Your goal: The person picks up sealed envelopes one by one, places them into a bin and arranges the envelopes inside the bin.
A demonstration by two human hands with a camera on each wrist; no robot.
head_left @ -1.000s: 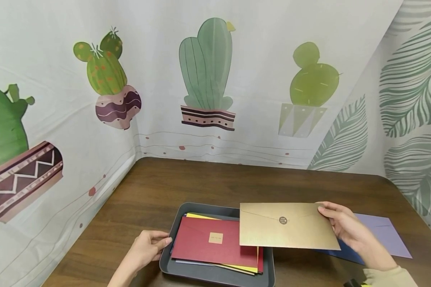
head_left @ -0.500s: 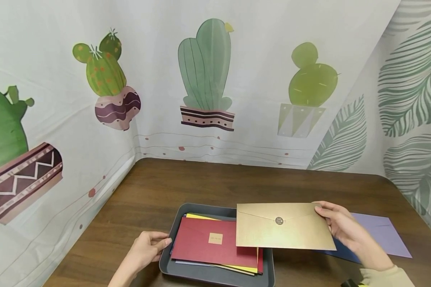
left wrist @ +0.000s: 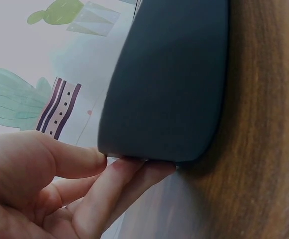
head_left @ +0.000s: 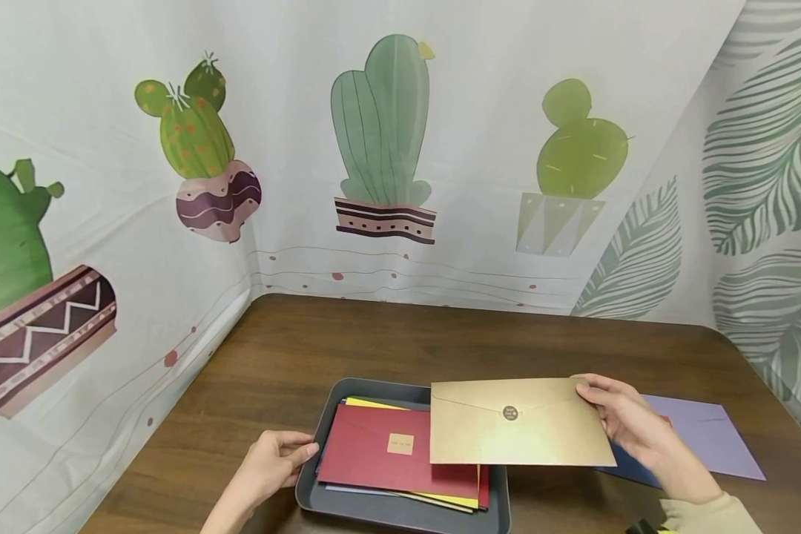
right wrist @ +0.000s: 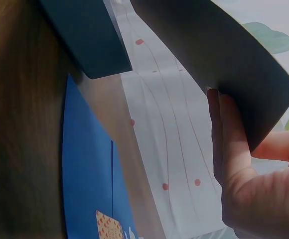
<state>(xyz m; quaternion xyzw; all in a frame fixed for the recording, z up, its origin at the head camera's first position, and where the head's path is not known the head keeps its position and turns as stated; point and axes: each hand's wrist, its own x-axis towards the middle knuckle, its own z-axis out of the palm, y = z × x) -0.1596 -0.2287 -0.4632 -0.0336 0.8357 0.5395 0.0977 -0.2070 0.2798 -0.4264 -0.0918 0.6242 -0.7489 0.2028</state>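
Observation:
My right hand [head_left: 634, 419] pinches a gold envelope [head_left: 507, 437] by its right end, thumb on top and fingers beneath. The envelope, with a round dark seal, hangs over the right part of a dark grey tray [head_left: 407, 515]. In the right wrist view its underside looks dark. Inside the tray lies a stack of envelopes, a red envelope [head_left: 360, 449] with a gold square label on top and a yellow envelope [head_left: 463, 502] showing below. My left hand [head_left: 267, 463] holds the tray's left edge, thumb at the rim, and in the left wrist view its fingers [left wrist: 99, 199] meet the outer wall.
Right of the tray, a blue envelope [right wrist: 92, 169] with a patterned patch and a purple envelope [head_left: 721, 437] lie on the brown wooden table [head_left: 347, 334], partly behind my right arm. A white cloth [head_left: 480, 222] printed with cacti hangs behind and to the left.
The gold envelope and my right hand have moved slightly left, further over the tray. More of the purple envelope shows. My left hand and the tray have stayed in place.

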